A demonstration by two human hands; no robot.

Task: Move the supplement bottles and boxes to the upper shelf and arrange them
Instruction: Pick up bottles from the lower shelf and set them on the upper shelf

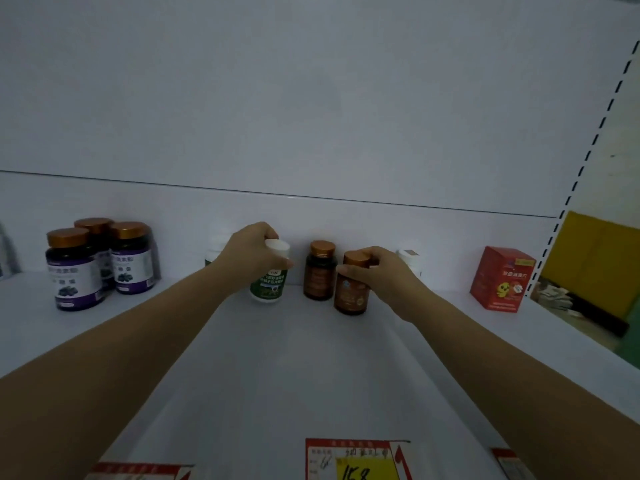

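We are seeing the left hand (254,252) curling over the cap of a green-label bottle (270,284), the right hand (379,271) pinching the copper cap of an amber bottle (350,296); both bottles are standing on the shelf (311,358). A darker brown bottle (319,277) is sitting between them, close; we are judging that any sideways slide risks toppling it.

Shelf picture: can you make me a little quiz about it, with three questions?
1. True or false: the right hand grips a copper-capped brown bottle.
2. How many purple-label bottles stand at the left of the shelf?
3. The left hand grips: A, a white-capped green bottle; B, the copper-capped brown bottle; C, a purple-label bottle.

Key: 1 true; 2 three; 3 A.
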